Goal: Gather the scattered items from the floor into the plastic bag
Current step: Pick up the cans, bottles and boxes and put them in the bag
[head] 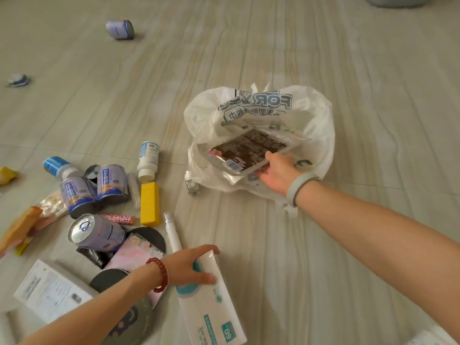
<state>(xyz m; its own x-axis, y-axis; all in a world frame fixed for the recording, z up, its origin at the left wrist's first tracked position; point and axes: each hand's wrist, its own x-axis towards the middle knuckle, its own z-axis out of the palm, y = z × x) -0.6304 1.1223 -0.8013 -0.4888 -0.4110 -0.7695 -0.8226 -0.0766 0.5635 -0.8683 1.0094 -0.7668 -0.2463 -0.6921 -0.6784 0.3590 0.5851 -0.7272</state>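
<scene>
Head view: right hand [276, 174] lowers a dark packet [249, 150] into the plastic bag [321, 115]; left hand [190, 266] grips a tissue pack [211, 302]. Release deep inside, keeping the mouth open.

A home, likely: pale tiled floor [323, 58] strewn with household cans [95, 186].

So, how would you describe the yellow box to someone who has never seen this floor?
Start at the white plastic bag and look left to the cluttered pile. The yellow box lies at its right edge, below a white bottle. It is the only plain, solid-yellow rectangular block there.
</scene>
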